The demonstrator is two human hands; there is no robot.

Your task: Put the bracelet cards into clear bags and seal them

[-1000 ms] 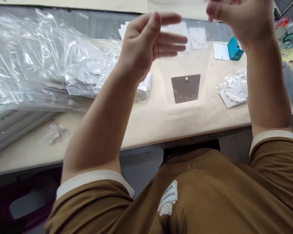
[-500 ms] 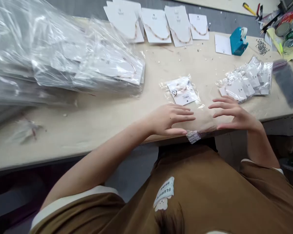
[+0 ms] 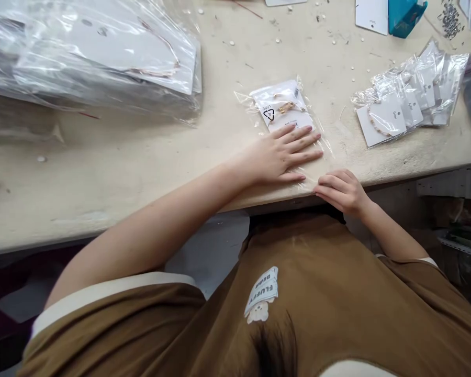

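A clear plastic bag (image 3: 284,107) with a white card and a small chain inside lies on the beige table near its front edge. My left hand (image 3: 284,154) lies flat on the bag's near half, fingers stretched out and together. My right hand (image 3: 339,191) sits at the table's front edge just right of it, fingers curled and pinched at the bag's near end; what they grip is too small to make out.
A big stack of clear bagged cards (image 3: 90,57) fills the back left. A fan of smaller bagged cards (image 3: 408,99) lies at the right. A teal tape dispenser (image 3: 404,13) and a white card (image 3: 371,13) sit at the back. Small beads dot the table (image 3: 141,157).
Both hands came down from the air to the table. The left now presses flat on the bag; the right has curled at the table's front edge. The view has tilted down and closer.
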